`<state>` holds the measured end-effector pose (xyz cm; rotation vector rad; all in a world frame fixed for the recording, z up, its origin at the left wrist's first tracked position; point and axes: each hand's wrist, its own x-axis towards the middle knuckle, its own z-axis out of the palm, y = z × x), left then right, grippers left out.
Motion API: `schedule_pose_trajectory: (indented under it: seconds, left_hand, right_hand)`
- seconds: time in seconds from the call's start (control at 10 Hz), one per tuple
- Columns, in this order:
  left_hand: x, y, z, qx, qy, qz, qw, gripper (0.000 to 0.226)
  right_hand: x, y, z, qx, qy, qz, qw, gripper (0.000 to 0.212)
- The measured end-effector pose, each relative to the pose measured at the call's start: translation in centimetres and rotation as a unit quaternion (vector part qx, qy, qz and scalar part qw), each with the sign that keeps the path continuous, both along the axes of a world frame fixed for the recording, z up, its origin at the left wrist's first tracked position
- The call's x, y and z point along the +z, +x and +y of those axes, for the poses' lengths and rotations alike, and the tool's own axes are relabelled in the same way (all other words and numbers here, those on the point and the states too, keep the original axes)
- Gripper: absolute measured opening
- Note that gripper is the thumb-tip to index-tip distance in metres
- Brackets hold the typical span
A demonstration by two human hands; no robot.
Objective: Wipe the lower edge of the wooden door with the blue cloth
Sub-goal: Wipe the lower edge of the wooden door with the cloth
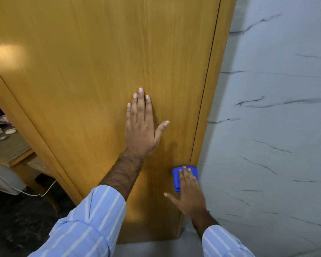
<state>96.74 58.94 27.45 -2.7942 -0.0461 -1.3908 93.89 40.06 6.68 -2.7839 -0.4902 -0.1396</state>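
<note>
The wooden door (93, 75) fills most of the view, its lower edge (148, 241) meeting the floor near the bottom. My left hand (141, 127) lies flat on the door face, fingers spread and pointing up. My right hand (188, 193) presses a folded blue cloth (176, 179) against the door close to its right edge, some way above the lower edge. My fingers cover part of the cloth.
A wooden frame strip (209, 101) borders the door's right edge, with a grey marble-patterned wall (271, 127) beyond it. To the left, a low wooden table (11, 151) holds small items, and a white cable (44, 191) trails over the dark floor.
</note>
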Motion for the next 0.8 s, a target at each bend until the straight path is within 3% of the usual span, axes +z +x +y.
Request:
schedule_pose_trajectory:
  seconds: [0.1,0.2,0.3,0.4,0.5,0.6,0.8]
  left_hand:
    - [-0.2,0.1,0.1,0.001,0.002,0.000,1.000,0.088]
    - [-0.2,0.2,0.0,0.000,-0.002,-0.001,1.000,0.088]
    - [-0.3,0.2,0.1,-0.002,-0.004,-0.003,1.000,0.088]
    - [-0.3,0.1,0.2,-0.004,0.000,-0.003,1.000,0.088]
    - [-0.1,0.0,0.4,-0.007,0.002,0.001,1.000,0.087]
    - [0.0,-0.1,0.4,-0.008,0.001,0.006,1.000,0.087]
    - [0.0,-0.3,0.2,-0.010,-0.003,0.009,1.000,0.088]
  right_hand:
    - [0.7,1.1,0.0,0.132,-0.222,-0.052,0.965,0.106]
    - [1.1,2.0,0.7,0.199,-0.324,-0.077,0.922,0.098]
    - [-0.7,2.0,1.0,0.273,-0.473,-0.099,0.832,0.069]
    - [-1.6,1.7,0.3,0.180,-0.562,0.015,0.807,0.060]
    - [-3.1,2.2,-0.1,0.212,-0.620,-0.138,0.742,0.045]
    - [-3.7,2.0,0.0,0.215,-0.469,-0.108,0.850,0.050]
    - [-0.5,1.0,0.2,0.171,-0.315,-0.115,0.926,0.071]
